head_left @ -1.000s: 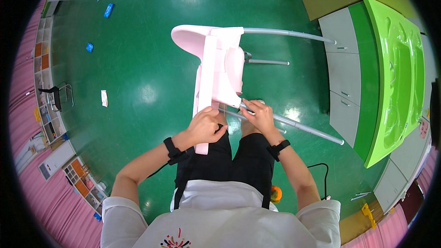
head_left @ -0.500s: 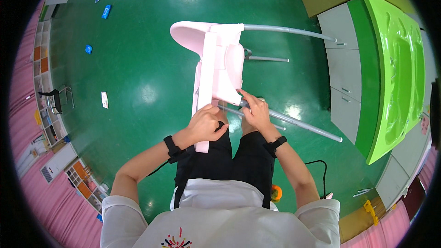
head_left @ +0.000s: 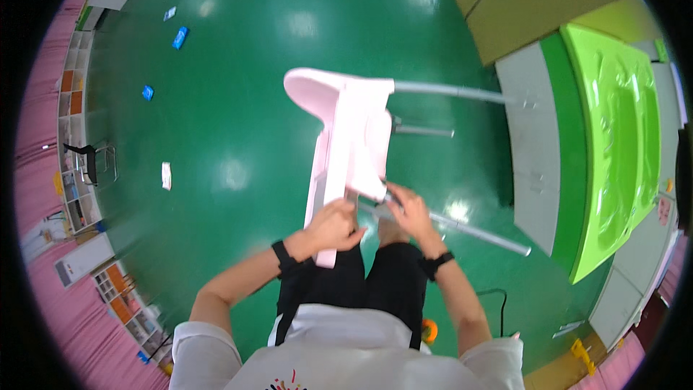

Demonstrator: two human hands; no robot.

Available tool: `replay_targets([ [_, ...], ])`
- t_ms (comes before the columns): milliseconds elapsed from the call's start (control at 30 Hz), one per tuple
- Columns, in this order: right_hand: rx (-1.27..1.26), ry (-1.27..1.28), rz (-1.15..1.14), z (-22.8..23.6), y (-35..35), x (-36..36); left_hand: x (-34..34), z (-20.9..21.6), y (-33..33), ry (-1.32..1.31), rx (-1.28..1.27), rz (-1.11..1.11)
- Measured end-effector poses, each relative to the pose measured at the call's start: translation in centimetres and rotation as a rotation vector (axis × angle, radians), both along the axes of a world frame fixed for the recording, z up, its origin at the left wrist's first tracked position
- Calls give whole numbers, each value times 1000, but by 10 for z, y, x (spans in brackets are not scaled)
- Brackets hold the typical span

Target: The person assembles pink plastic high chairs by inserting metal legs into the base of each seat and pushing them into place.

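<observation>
A pale pink high chair (head_left: 367,126) lies on its side in front of my legs, its grey metal legs pointing right. My left hand (head_left: 334,225) is closed on the near end of the long pink edge piece (head_left: 336,152), thumb sticking out. My right hand (head_left: 410,214) has its fingers round the top of the near grey leg (head_left: 480,233), where it meets the pink seat. The far leg (head_left: 451,89) and a shorter-looking leg (head_left: 426,131) behind it also join the chair. Part of the leg joint is hidden by my right hand.
To the right stands a bright green sink unit (head_left: 606,152) with grey cabinet doors (head_left: 534,166). Blue packs (head_left: 180,37) and a white pack (head_left: 167,175) lie on the green floor (head_left: 238,115). A black chair (head_left: 90,162) and shelves (head_left: 76,101) line the left side.
The whole view has shifted, with the chair and both hands now lower in the picture and slightly nearer my body. Both hands keep their places on the chair.
</observation>
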State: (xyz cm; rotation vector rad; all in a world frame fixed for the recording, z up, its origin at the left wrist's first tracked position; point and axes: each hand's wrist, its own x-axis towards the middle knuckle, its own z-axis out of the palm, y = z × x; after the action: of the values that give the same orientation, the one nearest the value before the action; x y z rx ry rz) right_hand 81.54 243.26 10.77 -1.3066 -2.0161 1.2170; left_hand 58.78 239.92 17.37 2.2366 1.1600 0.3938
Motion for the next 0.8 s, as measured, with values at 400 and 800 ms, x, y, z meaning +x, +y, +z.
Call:
replay_targets([
  [400,-522,-621,-23,28,87,-145,0,37,-43,-304,-7,-163],
  [800,-689,-271,-378,-9,106,-88,2,54,-8,-386,172,-364],
])
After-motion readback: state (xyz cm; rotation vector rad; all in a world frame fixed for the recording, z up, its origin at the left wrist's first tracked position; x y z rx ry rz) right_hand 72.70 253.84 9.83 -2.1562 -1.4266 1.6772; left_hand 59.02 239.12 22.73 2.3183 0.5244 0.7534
